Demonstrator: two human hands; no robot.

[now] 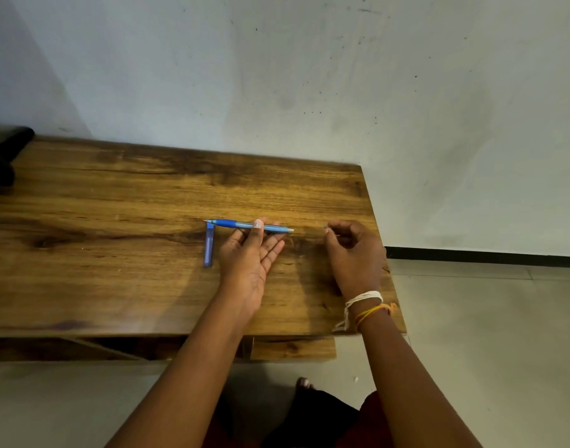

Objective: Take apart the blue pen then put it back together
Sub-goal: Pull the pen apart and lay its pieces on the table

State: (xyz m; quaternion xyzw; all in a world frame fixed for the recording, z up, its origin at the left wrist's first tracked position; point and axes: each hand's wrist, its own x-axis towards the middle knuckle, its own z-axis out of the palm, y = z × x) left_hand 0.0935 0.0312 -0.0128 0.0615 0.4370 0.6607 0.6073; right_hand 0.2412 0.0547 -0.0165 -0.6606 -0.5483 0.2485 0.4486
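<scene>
The blue pen lies level across the fingers of my left hand, tip pointing left. The hand is palm up and its thumb presses the barrel down onto the fingers. The pen's blue cap lies on the wooden table just left of that hand, under the pen's tip. My right hand hovers to the right of the pen's rear end, fingers curled. Its fingertips pinch something small and thin, too small to identify.
The table's right edge runs just beyond my right hand, with tiled floor past it. A dark object sits at the table's far left corner. A white wall stands behind the table.
</scene>
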